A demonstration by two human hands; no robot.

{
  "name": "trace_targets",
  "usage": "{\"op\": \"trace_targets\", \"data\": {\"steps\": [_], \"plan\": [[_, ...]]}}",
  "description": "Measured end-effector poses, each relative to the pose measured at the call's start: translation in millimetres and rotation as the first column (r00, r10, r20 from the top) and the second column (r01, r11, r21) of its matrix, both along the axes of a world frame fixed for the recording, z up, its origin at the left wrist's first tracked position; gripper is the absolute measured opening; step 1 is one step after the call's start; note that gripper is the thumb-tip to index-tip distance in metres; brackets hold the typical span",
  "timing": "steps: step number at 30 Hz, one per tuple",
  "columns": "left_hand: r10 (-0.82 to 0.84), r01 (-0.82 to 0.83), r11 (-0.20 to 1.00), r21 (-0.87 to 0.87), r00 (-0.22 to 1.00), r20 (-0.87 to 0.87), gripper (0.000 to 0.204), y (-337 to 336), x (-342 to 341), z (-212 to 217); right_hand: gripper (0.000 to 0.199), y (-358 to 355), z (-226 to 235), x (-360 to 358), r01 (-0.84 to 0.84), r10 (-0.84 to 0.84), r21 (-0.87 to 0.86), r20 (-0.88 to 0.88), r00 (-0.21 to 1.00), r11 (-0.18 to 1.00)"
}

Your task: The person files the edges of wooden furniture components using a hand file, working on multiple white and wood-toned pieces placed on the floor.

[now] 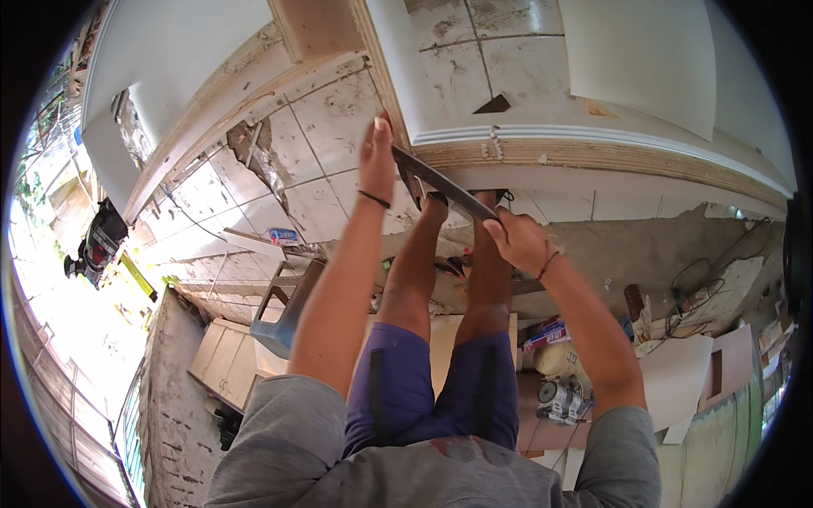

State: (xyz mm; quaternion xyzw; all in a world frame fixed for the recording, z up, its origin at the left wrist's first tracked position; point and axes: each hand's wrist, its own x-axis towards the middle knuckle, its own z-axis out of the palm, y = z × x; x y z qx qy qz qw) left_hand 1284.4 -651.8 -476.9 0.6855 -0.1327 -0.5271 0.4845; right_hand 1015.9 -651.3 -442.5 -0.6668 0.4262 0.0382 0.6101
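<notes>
— What am I looking at in the hands?

— I see a long flat grey metal straightedge [440, 186] held near the centre of the frame, just above the middle. Its long axis runs on a diagonal, from the upper left end near the left hand [377, 157] down to the lower right end at the right hand [518, 239].

— How is it gripped?

— My right hand is curled shut around the lower right end. The left hand lies with fingers stretched out and pressed together along the upper left end, against the edge of the white-faced plywood cabinet panel [593, 148]; whether its thumb pinches the bar I cannot tell.

— And around it?

— Below the bar I see bare legs in blue shorts [440, 381]. A blue plastic stool [284, 313] sits at left of centre, on cracked white floor tiles [322, 169].
</notes>
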Motion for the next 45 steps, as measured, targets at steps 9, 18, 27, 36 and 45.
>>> {"op": "trace_targets", "data": {"steps": [9, 18, 27, 36, 45], "plan": [[-0.156, 0.126, 0.983, 0.132, 0.956, 0.249, 0.067, -24, -26, 21, 0.035, -40, 15, -23, -0.097, 0.106, 0.093, -0.089, 0.990, 0.991], [-0.233, 0.188, 0.966, 0.175, 0.930, 0.285, 0.053, -29, -3, 25, 0.036, -20, 12, 7, 0.012, -0.002, 0.118, -0.083, 0.997, 0.993], [-0.278, 0.266, 0.961, 0.081, 0.920, 0.276, 0.058, -7, 27, 16, 0.036, -20, 9, 14, -0.099, 0.104, 0.067, -0.076, 0.992, 0.993], [-0.267, 0.284, 0.958, -0.035, 0.931, 0.250, 0.051, 2, 30, 10, 0.035, -19, 6, 14, -0.038, 0.039, 0.022, -0.034, 0.999, 0.999], [-0.316, 0.295, 0.949, 0.114, 0.889, 0.333, 0.049, 5, 5, 13, 0.038, -17, 11, -10, -0.082, 0.082, 0.009, -0.038, 0.996, 0.997]]}}
